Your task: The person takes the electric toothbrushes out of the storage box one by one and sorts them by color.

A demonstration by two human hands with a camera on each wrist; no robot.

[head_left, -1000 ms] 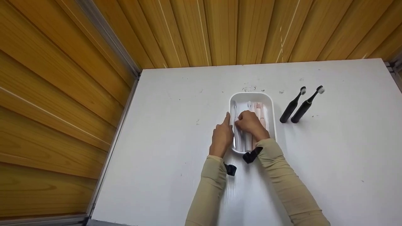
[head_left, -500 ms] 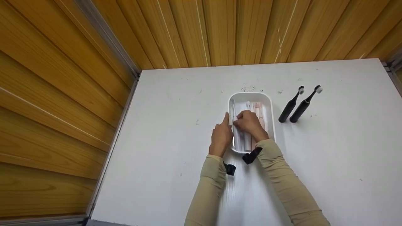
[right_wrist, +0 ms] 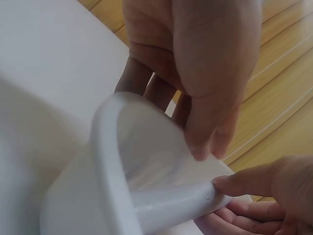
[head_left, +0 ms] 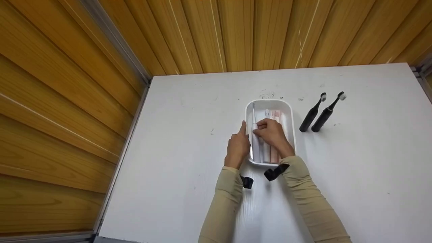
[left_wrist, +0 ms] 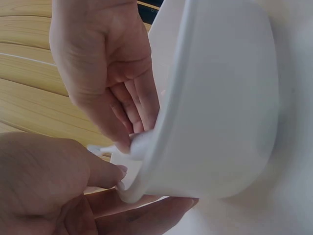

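Observation:
A white electric toothbrush (head_left: pixel 256 146) lies lengthwise along the left side of a white tray (head_left: pixel 293 135), its slim neck pointing away from me. My right hand (head_left: pixel 274 135) pinches its upper handle between thumb and fingers, also visible in the right wrist view. At the tray's left wall, my left hand (head_left: pixel 238 148) grips the rim, thumb inside and fingers outside, as the left wrist view shows. Beside the held brush lie another white electric toothbrush (head_left: pixel 266 154) and pink ones (head_left: pixel 274 154), partly hidden under my right hand.
Two black electric toothbrushes (head_left: pixel 309 117) stand upright on the white table (head_left: pixel 175 152), right of the tray. Wood-patterned panels (head_left: pixel 219 37) rise behind the table and along its left side.
The held toothbrush has shifted slightly, its head now nearer the tray's far end. My right wrist has swung a little right, uncovering more of the pink brushes. My left hand stays put.

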